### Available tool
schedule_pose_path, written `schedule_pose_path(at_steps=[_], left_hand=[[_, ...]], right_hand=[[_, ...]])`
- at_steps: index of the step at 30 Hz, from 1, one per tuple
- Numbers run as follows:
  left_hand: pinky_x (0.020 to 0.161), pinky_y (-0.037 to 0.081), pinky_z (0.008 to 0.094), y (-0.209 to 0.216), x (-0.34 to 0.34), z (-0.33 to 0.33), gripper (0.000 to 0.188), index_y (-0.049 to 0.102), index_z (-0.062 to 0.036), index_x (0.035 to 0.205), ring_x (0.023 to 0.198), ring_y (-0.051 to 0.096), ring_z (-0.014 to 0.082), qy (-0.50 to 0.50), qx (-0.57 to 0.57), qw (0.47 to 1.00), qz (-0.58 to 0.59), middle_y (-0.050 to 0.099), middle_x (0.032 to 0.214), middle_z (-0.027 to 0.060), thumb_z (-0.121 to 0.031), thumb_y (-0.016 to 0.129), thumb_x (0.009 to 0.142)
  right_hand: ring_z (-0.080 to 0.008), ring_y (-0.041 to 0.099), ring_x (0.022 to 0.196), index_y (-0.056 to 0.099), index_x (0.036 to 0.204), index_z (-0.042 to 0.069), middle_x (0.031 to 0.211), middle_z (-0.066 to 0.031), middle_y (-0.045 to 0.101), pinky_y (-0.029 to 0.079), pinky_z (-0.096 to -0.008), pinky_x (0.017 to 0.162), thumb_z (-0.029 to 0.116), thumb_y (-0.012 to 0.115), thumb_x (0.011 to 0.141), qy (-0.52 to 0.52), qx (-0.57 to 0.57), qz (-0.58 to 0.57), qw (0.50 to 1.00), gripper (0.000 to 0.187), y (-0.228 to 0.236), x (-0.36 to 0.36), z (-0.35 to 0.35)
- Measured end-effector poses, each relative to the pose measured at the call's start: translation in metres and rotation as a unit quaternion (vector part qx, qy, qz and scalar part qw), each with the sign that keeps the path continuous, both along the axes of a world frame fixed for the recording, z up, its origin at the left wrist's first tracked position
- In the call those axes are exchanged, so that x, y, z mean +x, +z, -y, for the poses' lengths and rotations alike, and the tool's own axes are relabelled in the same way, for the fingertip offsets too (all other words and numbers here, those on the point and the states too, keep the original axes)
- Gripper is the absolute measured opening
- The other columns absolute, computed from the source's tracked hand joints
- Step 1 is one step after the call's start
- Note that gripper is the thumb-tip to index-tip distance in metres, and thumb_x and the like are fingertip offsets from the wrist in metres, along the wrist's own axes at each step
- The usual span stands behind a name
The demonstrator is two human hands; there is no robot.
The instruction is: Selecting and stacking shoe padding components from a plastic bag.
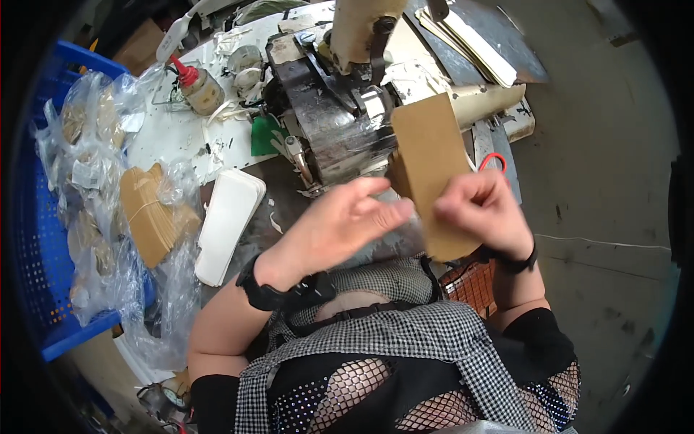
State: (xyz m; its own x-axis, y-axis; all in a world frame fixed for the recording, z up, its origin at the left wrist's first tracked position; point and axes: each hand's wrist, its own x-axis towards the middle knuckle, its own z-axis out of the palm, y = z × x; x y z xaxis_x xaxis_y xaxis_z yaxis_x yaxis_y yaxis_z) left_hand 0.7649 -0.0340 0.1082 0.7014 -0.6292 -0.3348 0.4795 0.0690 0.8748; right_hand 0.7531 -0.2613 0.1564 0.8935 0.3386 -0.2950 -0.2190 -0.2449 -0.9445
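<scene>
A flat brown strip (428, 145) with straight long edges stands slanted in front of the sewing machine (340, 123). More brown material shows at its left side, so it may be a stack. My right hand (491, 213) is closed, its curled fingers over the strip's lower right part. Whatever those fingers pinch is hidden. Just left of the strip, my left hand (336, 228) is slightly blurred, thumb stretched out and apart from the bent fingers, with nothing visible between them. Each wrist wears a black band.
White strips (230, 224) and a banded brown bundle (153, 210) lie to the left, beside plastic bags in a blue crate (36, 289). A red-capped bottle (201, 90) stands far left. Red-handled scissors (493, 160) lie right of the strip. Pale strips (470, 47) rest at the back.
</scene>
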Motion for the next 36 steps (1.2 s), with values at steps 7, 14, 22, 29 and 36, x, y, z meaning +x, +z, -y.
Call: schedule_pose_path(at_steps=[7, 14, 22, 29, 36], left_hand=[[0.090, 0.043, 0.0293, 0.007, -0.008, 0.016, 0.060, 0.039, 0.0007, 0.123, 0.105, 0.052, 0.0128, 0.043, -0.021, 0.999, -0.003, 0.053, 0.114, 0.0058, -0.018, 0.075, 0.078], [0.073, 0.050, 0.0374, 0.028, -0.007, -0.010, 0.053, 0.043, -0.0007, 0.100, 0.089, 0.062, 0.0352, -0.018, 0.357, 0.864, 0.354, 0.059, 0.096, 0.0217, -0.016, 0.079, 0.064], [0.080, 0.049, 0.0389, 0.048, 0.109, -0.062, 0.033, 0.061, -0.0010, 0.103, 0.093, 0.061, 0.0323, -0.037, 0.424, 0.806, 0.411, 0.061, 0.106, 0.0173, -0.016, 0.070, 0.074], [0.094, 0.045, 0.0407, -0.061, 0.217, -0.108, 0.036, 0.061, 0.0040, 0.107, 0.108, 0.057, 0.0343, 0.005, 0.641, 0.660, 0.392, 0.059, 0.113, 0.0238, -0.010, 0.055, 0.075], [0.082, 0.051, 0.0408, -0.056, 0.215, -0.096, 0.021, 0.068, -0.0005, 0.091, 0.097, 0.062, 0.0348, 0.069, 0.665, 0.648, 0.364, 0.064, 0.096, 0.0225, -0.008, 0.058, 0.074]], right_hand=[[-0.0258, 0.061, 0.059, 0.067, 0.083, 0.008, 0.071, -0.0111, 0.062, 0.049, -0.0343, 0.052, 0.015, 0.069, 0.076, 0.197, -0.074, 0.319, 0.924, 0.010, -0.033, -0.030, -0.038], [-0.0281, 0.055, 0.103, 0.053, 0.120, 0.004, 0.111, -0.0144, 0.058, 0.045, -0.0374, 0.087, 0.030, 0.079, 0.067, 0.042, -0.085, 0.425, 0.900, 0.064, -0.012, 0.008, -0.021], [-0.0250, 0.060, 0.070, 0.061, 0.102, 0.004, 0.080, -0.0087, 0.060, 0.049, -0.0324, 0.062, 0.007, 0.070, 0.075, 0.163, -0.064, 0.309, 0.935, 0.029, -0.077, -0.002, -0.014], [-0.0282, 0.056, 0.077, 0.053, 0.113, 0.005, 0.089, -0.0090, 0.056, 0.049, -0.0367, 0.067, 0.000, 0.065, 0.069, 0.212, -0.145, 0.381, 0.888, 0.045, -0.116, -0.017, -0.019], [-0.0299, 0.054, 0.079, 0.050, 0.118, 0.001, 0.091, -0.0119, 0.054, 0.047, -0.0373, 0.069, -0.002, 0.064, 0.064, 0.238, -0.185, 0.354, 0.885, 0.056, -0.107, -0.016, -0.023]])
